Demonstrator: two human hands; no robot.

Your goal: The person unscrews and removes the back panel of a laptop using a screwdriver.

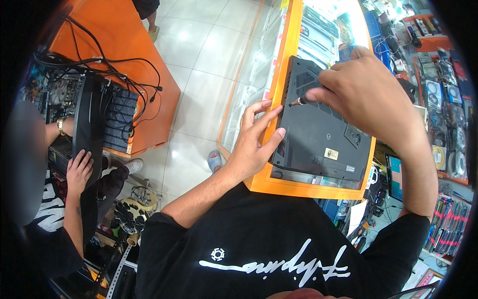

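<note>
A black laptop (311,142) lies bottom side up on a glass-topped counter with an orange frame (308,188). My right hand (371,92) is closed round a screwdriver (301,100), mostly hidden in the fist. Its tip points left and meets the laptop's underside near the left edge, or hovers just over it. Along that same edge rests my left hand (256,142), fingers stretched and apart, thumb and fingertips against the laptop's side. Vents, a pale sticker and several screw holes show on the laptop's bottom cover.
To the left, another person's hand (79,172) rests on a black computer case (88,124) beside an orange counter (159,99) strewn with black cables (119,70). Tiled floor (199,74) lies between the counters. Shelves of packaged goods (443,114) line the right.
</note>
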